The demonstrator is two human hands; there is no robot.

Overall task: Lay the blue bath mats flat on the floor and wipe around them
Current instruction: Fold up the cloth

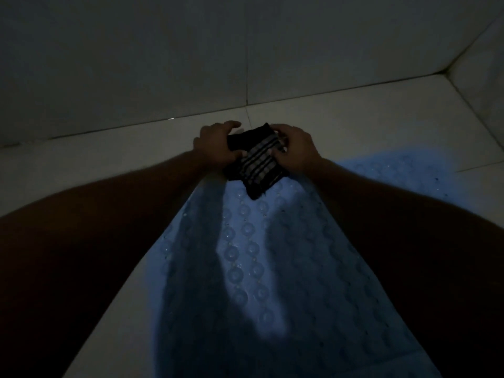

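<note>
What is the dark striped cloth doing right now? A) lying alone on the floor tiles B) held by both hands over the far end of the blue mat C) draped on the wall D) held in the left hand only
B: the left hand and right hand both grip the folded cloth at the far end of the blue mat.

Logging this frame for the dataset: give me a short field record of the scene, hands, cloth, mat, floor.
lighting: very dim
left hand: gripping the left edge of the dark folded cloth with pale stripes
right hand: gripping the cloth's right edge
cloth position: held over the far end of the mat
light blue rubber bath mat with round suction cups: lying flat on the floor
pale tiled floor: visible around the mat, meets a pale wall behind
second mat: cannot tell
</note>
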